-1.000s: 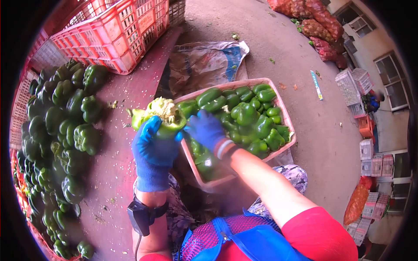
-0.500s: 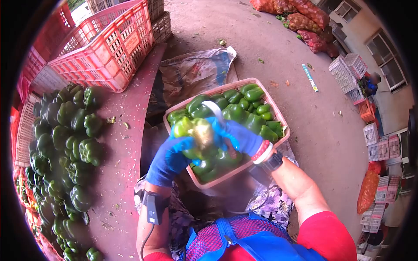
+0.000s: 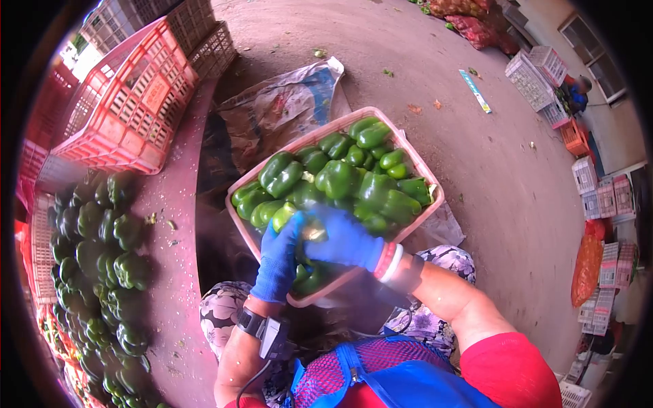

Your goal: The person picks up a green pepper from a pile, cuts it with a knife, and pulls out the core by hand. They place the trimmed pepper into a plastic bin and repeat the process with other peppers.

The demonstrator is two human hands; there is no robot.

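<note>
My left hand [image 3: 277,262], in a blue glove, is closed round a light green bell pepper [image 3: 284,216] over the near part of a pink plastic crate [image 3: 435,204]. My right hand [image 3: 345,239], also blue-gloved and blurred, is closed against the pepper from the right. A pale patch shows between the hands; my fingers cover most of the pepper. Glossy green bell peppers [image 3: 337,178] fill the crate just beyond my hands. Whether the right hand also has a tool in it is hidden.
On the left a long heap of green peppers [image 3: 102,272] lies on a reddish surface, below a large pink crate [image 3: 146,102]. A crumpled sack [image 3: 286,102] lies behind the pepper crate. Stacked crates [image 3: 530,81] and a person [image 3: 578,92] are far right.
Both hands have come down toward me with the pepper and closed nearer together. A curved white blade that showed by the right hand is no longer visible. The view has shifted.
</note>
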